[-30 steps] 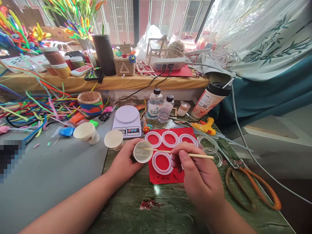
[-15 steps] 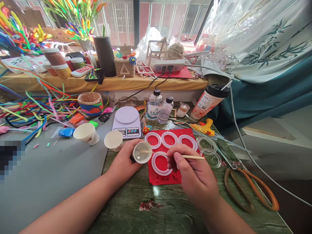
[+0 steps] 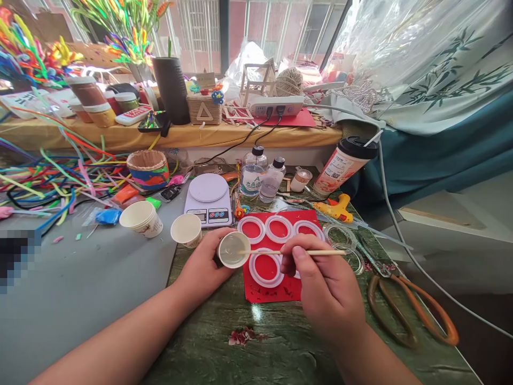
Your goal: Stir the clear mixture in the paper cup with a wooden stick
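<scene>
My left hand [image 3: 203,261] is wrapped round a paper cup [image 3: 234,250] that is tilted toward me, with a clear liquid inside. Between the thumb and fingers of my right hand [image 3: 323,272] is a thin wooden stick [image 3: 326,252], held nearly level. Its far end reaches into the cup. Just right of the cup, several white ring moulds [image 3: 266,267] lie on a red sheet [image 3: 272,295]; my right hand hides part of them. A second paper cup [image 3: 186,230] stands behind my left hand, near a white kitchen scale [image 3: 207,199].
Stacked paper cups [image 3: 141,219] stand at left. Two clear bottles [image 3: 253,174], a tilted drink cup [image 3: 345,166] and a yellow glue gun [image 3: 334,208] are at the back. Large scissors [image 3: 412,310] and clear rings [image 3: 340,236] lie at right. Pipe cleaners [image 3: 44,184] spread across the far left.
My right hand has shifted slightly right with the wooden stick, which now lies more level and shows more of its length from the cup. My left hand and the cup stay in place.
</scene>
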{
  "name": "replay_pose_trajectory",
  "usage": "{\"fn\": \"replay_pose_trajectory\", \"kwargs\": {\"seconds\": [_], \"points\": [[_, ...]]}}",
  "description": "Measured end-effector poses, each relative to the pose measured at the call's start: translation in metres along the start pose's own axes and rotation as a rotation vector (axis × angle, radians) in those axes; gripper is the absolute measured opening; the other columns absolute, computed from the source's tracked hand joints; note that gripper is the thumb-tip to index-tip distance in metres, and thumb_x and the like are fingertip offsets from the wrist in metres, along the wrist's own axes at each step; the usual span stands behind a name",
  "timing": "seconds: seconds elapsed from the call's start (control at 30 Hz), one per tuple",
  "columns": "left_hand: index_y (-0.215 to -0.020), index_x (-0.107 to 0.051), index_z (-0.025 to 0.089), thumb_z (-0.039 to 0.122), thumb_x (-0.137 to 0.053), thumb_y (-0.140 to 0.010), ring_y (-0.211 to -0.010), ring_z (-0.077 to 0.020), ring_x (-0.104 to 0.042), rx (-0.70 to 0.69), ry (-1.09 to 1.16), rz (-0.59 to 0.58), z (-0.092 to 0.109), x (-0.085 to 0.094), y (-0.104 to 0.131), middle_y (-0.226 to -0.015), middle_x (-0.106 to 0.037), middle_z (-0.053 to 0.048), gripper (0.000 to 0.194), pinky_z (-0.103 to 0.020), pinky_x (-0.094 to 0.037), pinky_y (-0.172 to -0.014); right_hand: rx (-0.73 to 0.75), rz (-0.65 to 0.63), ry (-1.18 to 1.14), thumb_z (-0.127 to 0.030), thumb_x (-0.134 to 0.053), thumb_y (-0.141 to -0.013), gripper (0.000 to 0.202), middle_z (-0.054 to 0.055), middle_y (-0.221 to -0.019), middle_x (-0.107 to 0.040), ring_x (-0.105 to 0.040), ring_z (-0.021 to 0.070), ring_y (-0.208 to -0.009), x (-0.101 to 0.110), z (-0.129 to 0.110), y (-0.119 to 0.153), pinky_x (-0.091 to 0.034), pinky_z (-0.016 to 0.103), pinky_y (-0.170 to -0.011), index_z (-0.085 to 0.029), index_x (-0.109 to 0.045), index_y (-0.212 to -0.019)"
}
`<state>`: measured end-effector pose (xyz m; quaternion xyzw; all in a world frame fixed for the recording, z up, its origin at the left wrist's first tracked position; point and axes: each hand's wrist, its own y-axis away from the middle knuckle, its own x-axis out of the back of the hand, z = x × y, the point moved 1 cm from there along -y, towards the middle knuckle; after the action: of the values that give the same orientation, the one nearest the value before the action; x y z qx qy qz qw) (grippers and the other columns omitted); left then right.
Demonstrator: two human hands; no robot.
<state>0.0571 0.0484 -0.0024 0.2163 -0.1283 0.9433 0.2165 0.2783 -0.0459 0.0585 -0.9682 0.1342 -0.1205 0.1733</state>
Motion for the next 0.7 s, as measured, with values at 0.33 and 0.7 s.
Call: {"fn": "replay_pose_trajectory", "kwargs": {"seconds": [0.33, 0.7], "points": [[-0.139, -0.071, 0.029, 0.026, -0.084, -0.091, -0.130, -0.0329, -0.075, 0.004, 0.014, 0.002, 0.0013, 0.0001, -0.0003, -0.141, -0.079, -0.010, 0.049, -0.052, -0.061, -0.116, 0.051, -0.051, 0.023, -0.024, -0.054, -0.117, 0.025, 0.002, -0.084, -0.071, -0.068, 0.0194, -0.073, 0.0005, -0.0009, 0.0026, -0.056, 0.031, -0.065, -0.026, -0.076, -0.105], [-0.141, -0.069, 0.029, 0.027, -0.083, -0.092, -0.132, -0.0329, -0.074, 0.002, 0.007, -0.004, -0.0035, -0.0005, 0.0006, -0.143, -0.077, -0.009, 0.050, -0.053, -0.060, -0.117, 0.011, -0.057, -0.009, -0.026, -0.055, -0.118, 0.024, 0.001, -0.086, -0.073, -0.069, 0.0188, -0.076, -0.0011, 0.0007, 0.0032, -0.057, 0.030, -0.067, -0.027, -0.076, -0.107]]}}
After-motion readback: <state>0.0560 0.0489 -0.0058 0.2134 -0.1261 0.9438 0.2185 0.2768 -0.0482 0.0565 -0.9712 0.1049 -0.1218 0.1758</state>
